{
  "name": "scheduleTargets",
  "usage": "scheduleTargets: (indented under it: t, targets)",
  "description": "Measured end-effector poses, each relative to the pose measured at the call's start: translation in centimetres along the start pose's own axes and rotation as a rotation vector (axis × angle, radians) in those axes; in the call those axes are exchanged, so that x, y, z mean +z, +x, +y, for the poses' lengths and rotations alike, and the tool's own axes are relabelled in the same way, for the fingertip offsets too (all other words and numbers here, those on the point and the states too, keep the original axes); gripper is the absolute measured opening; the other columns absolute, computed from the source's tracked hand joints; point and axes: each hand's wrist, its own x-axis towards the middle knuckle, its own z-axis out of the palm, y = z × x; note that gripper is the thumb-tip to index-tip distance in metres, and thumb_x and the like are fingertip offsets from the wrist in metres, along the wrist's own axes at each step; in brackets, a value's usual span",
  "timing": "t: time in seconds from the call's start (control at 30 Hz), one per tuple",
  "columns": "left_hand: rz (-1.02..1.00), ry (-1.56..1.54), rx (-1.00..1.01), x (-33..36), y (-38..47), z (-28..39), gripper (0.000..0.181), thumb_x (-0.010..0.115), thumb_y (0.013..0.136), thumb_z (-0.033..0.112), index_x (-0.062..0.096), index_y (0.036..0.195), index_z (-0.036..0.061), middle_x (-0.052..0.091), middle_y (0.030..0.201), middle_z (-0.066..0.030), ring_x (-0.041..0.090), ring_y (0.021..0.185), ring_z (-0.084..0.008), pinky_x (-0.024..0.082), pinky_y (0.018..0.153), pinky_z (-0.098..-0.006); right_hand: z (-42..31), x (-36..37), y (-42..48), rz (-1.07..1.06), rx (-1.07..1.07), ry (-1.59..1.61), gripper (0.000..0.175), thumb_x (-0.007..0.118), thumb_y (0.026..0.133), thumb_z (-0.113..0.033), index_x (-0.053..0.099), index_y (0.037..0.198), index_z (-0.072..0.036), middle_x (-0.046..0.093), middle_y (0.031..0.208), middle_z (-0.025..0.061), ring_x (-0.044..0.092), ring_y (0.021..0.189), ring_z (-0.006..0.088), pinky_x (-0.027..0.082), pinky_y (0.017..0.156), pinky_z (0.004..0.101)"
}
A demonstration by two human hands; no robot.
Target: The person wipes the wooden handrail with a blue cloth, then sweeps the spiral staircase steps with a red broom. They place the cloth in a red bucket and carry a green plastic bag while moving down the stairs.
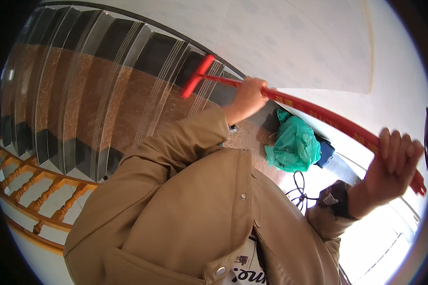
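Note:
A red long-handled tool (pixel 317 111) with a crosswise head (pixel 197 76) slants over the scene. The head is blurred, so I cannot tell whether it is a broom or a squeegee. My left hand (pixel 248 96) is wrapped around the thin part of the handle near the head. Farther back, my right hand (pixel 396 167) grips the thick part, close to the end with the hanging hole. The handle bears yellow writing. The head appears over the dark edge of a stair tread (pixel 160 51); contact cannot be judged.
A flight of black-and-brown stone stairs (pixel 103 78) fills the left, bordered by a wooden balustrade (pixel 57 178). A white wall (pixel 306 42) rises beyond the handle. Beside it, a green plastic bag (pixel 296 146) lies near a dark blue item (pixel 325 154) and a looped black cord (pixel 301 196).

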Motion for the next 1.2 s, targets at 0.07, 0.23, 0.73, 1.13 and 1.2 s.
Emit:
scheduleTargets:
  t: [0.07,0.23,0.73,1.13,1.2]
  targets:
    - [0.064,0.122,-0.004,-0.7,0.5,-2.4,0.04,0.064,0.082,0.026,0.051,0.056,-0.0016,0.052,0.057,-0.0209,0.053,0.055,-0.0383,0.039,0.051,-0.0429,3.0,0.2,0.3,0.013,0.025,0.057,0.026,0.04,0.097,-0.02,0.041,0.072,-0.011,0.032,0.054,-0.0032,0.027,0.046,0.0074,0.031,0.052,0.0267]
    - [-0.014,0.04,-0.006,3.1,0.0,-6.1,0.044,0.064,0.082,0.029,0.049,0.053,-0.0004,0.05,0.054,-0.0192,0.05,0.053,-0.0387,0.038,0.053,-0.0444,7.0,-2.8,-3.1,0.213,0.159,-0.001,0.031,0.042,0.096,-0.017,0.035,0.067,-0.009,0.025,0.055,-0.0033,0.025,0.051,0.0078,0.031,0.056,0.0269]
    - [-0.462,-0.139,0.043,11.0,-5.8,3.3,0.015,0.066,0.073,0.015,0.059,0.07,0.0015,0.058,0.065,-0.0173,0.059,0.061,-0.0283,0.042,0.055,-0.0382,-3.8,-6.8,-11.3,0.297,0.101,-0.157,0.029,0.04,0.098,-0.02,0.041,0.07,-0.013,0.029,0.053,-0.0048,0.027,0.049,0.0062,0.031,0.057,0.025]
    - [-0.737,0.148,0.077,10.7,-14.1,3.4,0.035,0.069,0.078,0.03,0.052,0.067,0.0013,0.052,0.062,-0.0117,0.05,0.058,-0.0206,0.04,0.055,-0.035,-2.4,-11.4,-28.6,0.56,-0.011,0.12,0.025,0.048,0.095,-0.019,0.045,0.074,-0.006,0.038,0.059,-0.0013,0.037,0.053,0.0097,0.039,0.06,0.0312]
    - [-0.703,0.215,0.144,11.4,-16.4,1.2,0.03,0.067,0.078,0.025,0.052,0.068,0.0015,0.053,0.067,-0.0131,0.053,0.063,-0.0251,0.04,0.058,-0.0364,-0.9,-11.1,-30.8,0.61,0.032,0.124,0.022,0.052,0.093,-0.017,0.05,0.077,-0.002,0.044,0.061,0.0014,0.04,0.053,0.0102,0.041,0.058,0.031]
